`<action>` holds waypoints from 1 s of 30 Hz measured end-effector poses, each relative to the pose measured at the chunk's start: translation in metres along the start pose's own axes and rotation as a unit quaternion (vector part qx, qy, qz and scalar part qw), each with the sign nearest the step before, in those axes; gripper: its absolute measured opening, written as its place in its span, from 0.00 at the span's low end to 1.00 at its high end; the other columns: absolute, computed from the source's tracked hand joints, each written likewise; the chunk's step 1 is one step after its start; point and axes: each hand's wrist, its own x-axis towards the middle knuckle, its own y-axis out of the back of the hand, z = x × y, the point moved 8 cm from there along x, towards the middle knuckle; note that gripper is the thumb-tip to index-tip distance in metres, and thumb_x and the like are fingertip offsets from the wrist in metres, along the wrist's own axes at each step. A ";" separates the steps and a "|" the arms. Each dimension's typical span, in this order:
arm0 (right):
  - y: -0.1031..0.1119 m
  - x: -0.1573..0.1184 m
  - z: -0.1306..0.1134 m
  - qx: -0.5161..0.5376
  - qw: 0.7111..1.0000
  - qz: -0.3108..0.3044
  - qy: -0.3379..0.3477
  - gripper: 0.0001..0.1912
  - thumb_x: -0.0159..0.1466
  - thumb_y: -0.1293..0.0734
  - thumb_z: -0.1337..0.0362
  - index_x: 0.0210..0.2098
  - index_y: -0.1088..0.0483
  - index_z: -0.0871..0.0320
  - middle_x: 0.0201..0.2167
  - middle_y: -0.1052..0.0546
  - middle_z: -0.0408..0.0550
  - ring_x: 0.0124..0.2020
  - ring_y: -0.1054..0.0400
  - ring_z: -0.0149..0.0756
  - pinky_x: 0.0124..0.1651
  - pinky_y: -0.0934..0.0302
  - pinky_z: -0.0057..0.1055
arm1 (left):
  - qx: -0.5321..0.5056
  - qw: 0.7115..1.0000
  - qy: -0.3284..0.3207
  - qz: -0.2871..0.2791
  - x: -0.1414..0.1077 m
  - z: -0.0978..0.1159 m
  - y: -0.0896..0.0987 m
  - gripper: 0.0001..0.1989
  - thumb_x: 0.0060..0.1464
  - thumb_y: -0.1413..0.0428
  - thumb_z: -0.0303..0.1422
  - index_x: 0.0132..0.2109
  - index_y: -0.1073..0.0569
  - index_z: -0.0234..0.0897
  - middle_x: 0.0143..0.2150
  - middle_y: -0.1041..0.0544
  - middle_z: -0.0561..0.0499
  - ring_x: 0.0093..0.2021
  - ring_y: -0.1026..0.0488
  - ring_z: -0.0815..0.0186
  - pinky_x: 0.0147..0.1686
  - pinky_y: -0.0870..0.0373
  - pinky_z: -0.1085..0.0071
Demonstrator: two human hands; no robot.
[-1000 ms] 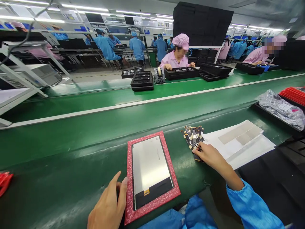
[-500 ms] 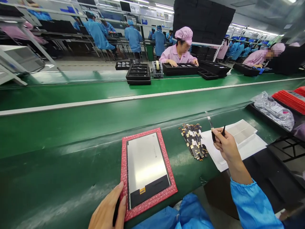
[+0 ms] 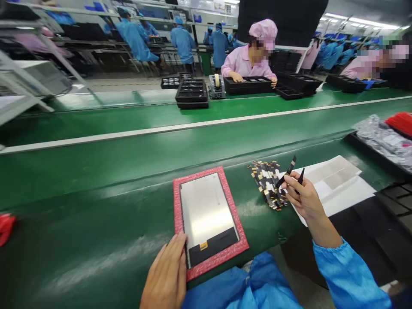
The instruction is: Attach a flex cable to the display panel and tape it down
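Red foam (image 3: pixel 180 201) cushions our panel (image 3: pixel 207 214) at six o'clock — our left hand (image 3: pixel 167 279) rests flat on its near corner, fingers loose, steadying it. Our right hand (image 3: pixel 302 198) pinches one flex strip (image 3: pixel 287 171) with tweezers (image 3: pixel 301 176), lifted off the pile (image 3: pixel 268 186) at two o'clock.

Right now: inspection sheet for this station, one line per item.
Surface: green bench, bare at left.
Job's things: display panel on red pad; pile of flex strips.
Clutter: white sheets, grey bag, red item.
Grippers: left hand on the pad's edge; right hand holds one flex strip and a dark tool.
Cables: nothing seen.
Surroundings: green conveyor, black trays, seated workers beyond.
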 end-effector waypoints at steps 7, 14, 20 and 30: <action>-0.098 -0.030 0.049 -0.086 0.950 -0.277 -0.113 0.09 0.62 0.32 0.50 0.34 0.32 0.46 0.31 0.20 0.42 0.06 0.51 0.19 0.05 0.55 0.21 | 0.011 0.989 0.131 -0.063 -0.011 0.009 0.000 0.22 0.67 0.56 0.34 0.65 0.38 0.46 0.64 0.30 0.52 0.64 0.30 0.58 0.60 0.23 0.51; -0.162 -0.049 0.053 -0.199 0.879 -0.420 -0.109 0.12 0.64 0.33 0.49 0.40 0.30 0.48 0.36 0.18 0.43 0.08 0.39 0.22 0.08 0.46 0.22 | -0.013 0.992 0.076 -0.098 0.000 0.039 -0.003 0.26 0.64 0.46 0.33 0.67 0.40 0.49 0.64 0.30 0.54 0.67 0.33 0.60 0.65 0.28 0.56; -0.194 -0.040 0.048 -0.234 0.863 -0.442 -0.074 0.13 0.64 0.33 0.49 0.38 0.29 0.51 0.35 0.17 0.40 0.08 0.37 0.20 0.08 0.44 0.19 | -0.042 0.991 0.098 -0.078 0.001 0.041 -0.006 0.29 0.58 0.40 0.29 0.63 0.36 0.58 0.61 0.27 0.53 0.63 0.29 0.56 0.59 0.22 0.50; -0.221 -0.037 0.065 -0.224 0.847 -0.469 -0.112 0.14 0.64 0.34 0.49 0.37 0.32 0.53 0.36 0.17 0.41 0.07 0.37 0.20 0.06 0.44 0.20 | -0.075 0.972 0.204 -0.095 0.001 0.034 -0.015 0.14 0.59 0.41 0.32 0.52 0.28 0.51 0.60 0.26 0.54 0.65 0.31 0.59 0.61 0.23 0.55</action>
